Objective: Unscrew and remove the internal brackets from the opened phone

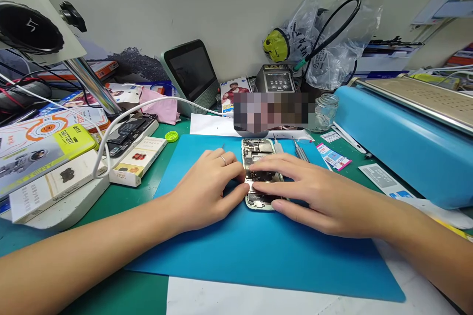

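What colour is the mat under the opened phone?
The mat is bright blue, seen best in the head view, under the opened phone.

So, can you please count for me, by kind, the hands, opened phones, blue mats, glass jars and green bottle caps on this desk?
Hands: 2, the left hand and the right hand, fingers on the phone
Opened phone: 1
Blue mat: 1
Glass jar: 1
Green bottle cap: 1
Total: 6

Phone repair workshop, my bench. Opened phone with bare boards on blue work mat before me, tweezers beside, soldering station at wall, battery boxes stacked left, blue machine right.
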`<state>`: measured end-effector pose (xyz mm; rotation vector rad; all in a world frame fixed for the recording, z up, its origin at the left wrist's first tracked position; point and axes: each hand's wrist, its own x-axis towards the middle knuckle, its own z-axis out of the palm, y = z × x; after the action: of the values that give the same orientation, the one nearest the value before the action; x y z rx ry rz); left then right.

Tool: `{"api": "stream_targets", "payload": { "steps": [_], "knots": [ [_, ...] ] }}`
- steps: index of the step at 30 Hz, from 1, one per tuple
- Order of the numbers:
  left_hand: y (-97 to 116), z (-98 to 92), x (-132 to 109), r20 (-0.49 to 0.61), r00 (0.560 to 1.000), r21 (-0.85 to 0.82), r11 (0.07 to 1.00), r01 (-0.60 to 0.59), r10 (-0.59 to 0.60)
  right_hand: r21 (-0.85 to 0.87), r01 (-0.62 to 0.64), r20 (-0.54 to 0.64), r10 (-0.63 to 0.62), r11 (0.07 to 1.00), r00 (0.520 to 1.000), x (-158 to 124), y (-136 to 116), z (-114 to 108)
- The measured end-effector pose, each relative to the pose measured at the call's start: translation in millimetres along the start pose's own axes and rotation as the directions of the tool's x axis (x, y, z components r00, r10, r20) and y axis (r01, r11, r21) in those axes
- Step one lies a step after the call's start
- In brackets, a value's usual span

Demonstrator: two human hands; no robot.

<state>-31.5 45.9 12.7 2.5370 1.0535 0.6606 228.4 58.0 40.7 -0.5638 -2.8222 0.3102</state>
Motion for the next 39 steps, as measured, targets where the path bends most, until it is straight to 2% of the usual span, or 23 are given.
{"api": "stream_targets", "payload": {
  "steps": [3,6,8,11,17,30,39],
  "knots": [
    [1.0,-0.7,-0.2,0.000,1.000,0.004,1.000,0.013,-0.013,0.009,-0.046,-0.096,0.047,0.999,0.994,-2.0,3.0,-3.0],
    [1.8,-1.4,-0.6,-0.008,0.999,0.006,0.999,0.036,-0.036,-0.030,-0.160,-0.214,0.150,0.987,0.965,-6.5,10.7,-9.0],
    [1.9,-1.5,-0.9,-0.021,0.999,0.015,0.999,0.049,-0.048,-0.063,-0.237,-0.233,0.217,0.969,0.948,-10.0,17.2,-13.5],
    [1.6,-1.4,-1.3,-0.037,0.997,0.031,0.997,0.075,-0.074,-0.088,-0.292,-0.192,0.272,0.952,0.943,-14.1,26.0,-17.9],
    [1.6,-0.9,-1.6,-0.058,0.995,0.053,0.995,0.082,-0.079,-0.087,-0.296,-0.103,0.287,0.951,0.953,-17.5,34.0,-17.1],
    [-1.1,0.0,-2.2,-0.038,0.997,0.071,0.995,0.068,-0.065,-0.047,-0.298,-0.075,0.294,0.953,0.953,-16.6,37.7,-13.7],
    [-1.2,-0.6,-1.9,-0.034,0.997,0.066,0.995,0.069,-0.067,0.027,-0.328,-0.053,0.329,0.944,0.943,-15.8,30.9,-15.4]
  ]
}}
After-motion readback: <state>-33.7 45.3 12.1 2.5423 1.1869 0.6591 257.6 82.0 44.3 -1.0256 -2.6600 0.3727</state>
